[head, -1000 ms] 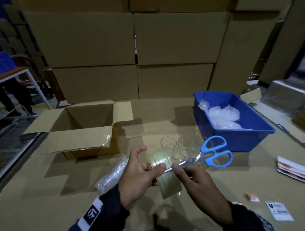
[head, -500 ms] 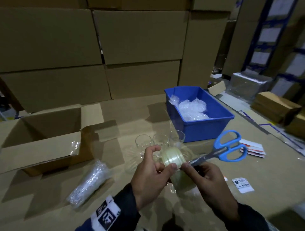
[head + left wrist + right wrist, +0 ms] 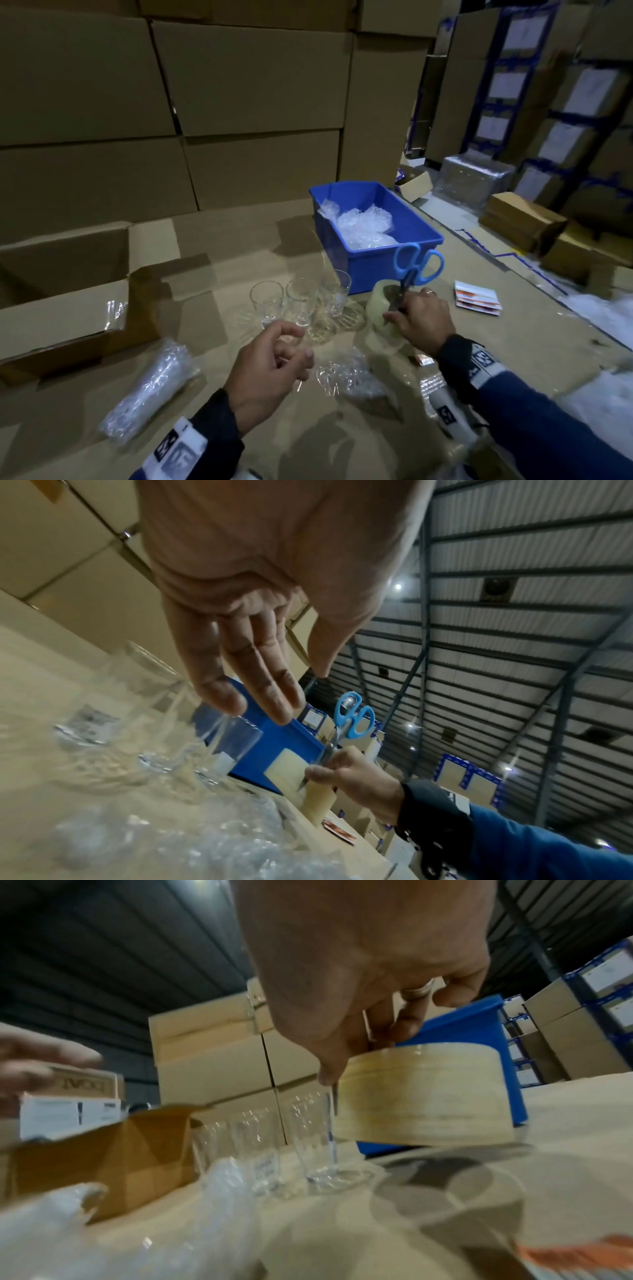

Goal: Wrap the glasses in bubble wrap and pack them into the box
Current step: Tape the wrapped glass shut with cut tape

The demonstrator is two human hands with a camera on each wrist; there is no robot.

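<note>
Currently between wraps: right hand (image 3: 423, 320) grips scissors (image 3: 416, 265) and tape roll (image 3: 378, 301), probably setting them down. Left hand (image 3: 270, 371) loosely spread, holding nothing. 3 glasses (image 3: 301, 301) stand bare on surface (image 3: 219, 274); next, bubble wrap (image 3: 346, 377) round 1.

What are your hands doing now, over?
Left hand free, holding nothing. Right hand grips scissors and tape roll. Three glasses unwrapped on table; box open. Nothing blocking.
</note>
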